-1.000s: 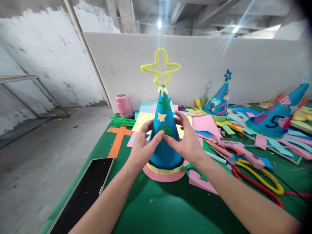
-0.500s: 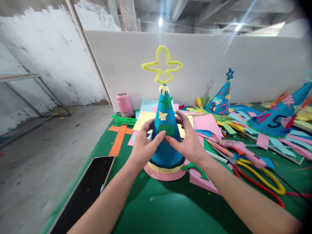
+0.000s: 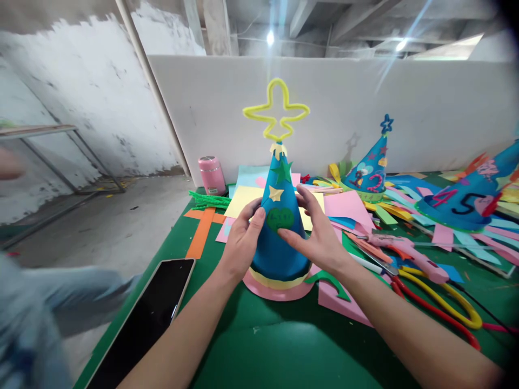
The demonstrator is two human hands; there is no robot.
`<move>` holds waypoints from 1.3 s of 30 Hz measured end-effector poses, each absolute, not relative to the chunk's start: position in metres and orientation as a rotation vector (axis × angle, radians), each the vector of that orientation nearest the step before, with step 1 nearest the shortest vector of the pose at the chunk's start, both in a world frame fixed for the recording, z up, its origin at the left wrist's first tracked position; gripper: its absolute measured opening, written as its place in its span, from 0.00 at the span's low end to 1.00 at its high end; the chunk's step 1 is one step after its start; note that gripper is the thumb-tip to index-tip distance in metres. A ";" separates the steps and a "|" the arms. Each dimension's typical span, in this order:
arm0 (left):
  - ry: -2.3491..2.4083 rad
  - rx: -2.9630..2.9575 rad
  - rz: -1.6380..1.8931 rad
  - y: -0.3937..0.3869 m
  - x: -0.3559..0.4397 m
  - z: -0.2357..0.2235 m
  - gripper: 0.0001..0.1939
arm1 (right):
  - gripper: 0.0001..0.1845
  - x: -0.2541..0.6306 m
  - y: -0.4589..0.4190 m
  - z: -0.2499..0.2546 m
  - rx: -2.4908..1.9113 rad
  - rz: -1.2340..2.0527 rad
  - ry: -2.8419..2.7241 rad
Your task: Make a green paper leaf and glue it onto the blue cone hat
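A blue paper party hat [image 3: 279,251] stands upright in front of me, with a pink brim and a cream band at its base. On its tip is a yellow pipe-cleaner star shape [image 3: 276,111]. My left hand [image 3: 243,237] wraps round the hat's left side, thumb on the front. Around the right side curves my right hand [image 3: 318,229], its thumb at the lower edge of a green heart [image 3: 280,218] on the hat's front. Above the heart are a cream star [image 3: 276,194] and a green star [image 3: 283,172]. The fingers behind the hat are partly hidden.
A phone [image 3: 150,319] lies at the left table edge. Scissors [image 3: 438,300], a pink glue gun [image 3: 409,254] and paper pieces spread on the right, before two more hats [image 3: 367,167]. A pink flask [image 3: 212,175] stands behind. A blurred person [image 3: 40,319] is at the left.
My left thumb has moved off the heart to the hat's left side, uncovering the heart. A person has come into view at the left. The view has shifted slightly.
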State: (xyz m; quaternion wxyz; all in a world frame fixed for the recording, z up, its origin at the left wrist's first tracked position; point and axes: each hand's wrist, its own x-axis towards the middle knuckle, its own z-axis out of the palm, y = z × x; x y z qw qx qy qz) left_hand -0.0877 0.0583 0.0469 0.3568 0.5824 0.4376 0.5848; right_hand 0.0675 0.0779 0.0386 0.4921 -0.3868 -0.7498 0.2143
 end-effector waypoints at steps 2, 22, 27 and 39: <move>1.122 1.507 1.489 0.058 -0.087 0.047 0.19 | 0.43 0.067 0.077 0.039 -0.949 0.520 -1.811; 1.141 1.698 1.429 0.055 -0.090 0.044 0.31 | 0.40 0.102 0.045 0.036 -0.966 0.626 -1.778; 1.325 1.671 1.415 0.060 -0.087 0.046 0.45 | 0.32 0.134 0.020 0.020 -1.012 0.566 -1.674; 1.545 1.700 1.593 0.074 -0.062 0.053 0.41 | 0.29 0.146 0.019 -0.006 -1.015 0.579 -1.574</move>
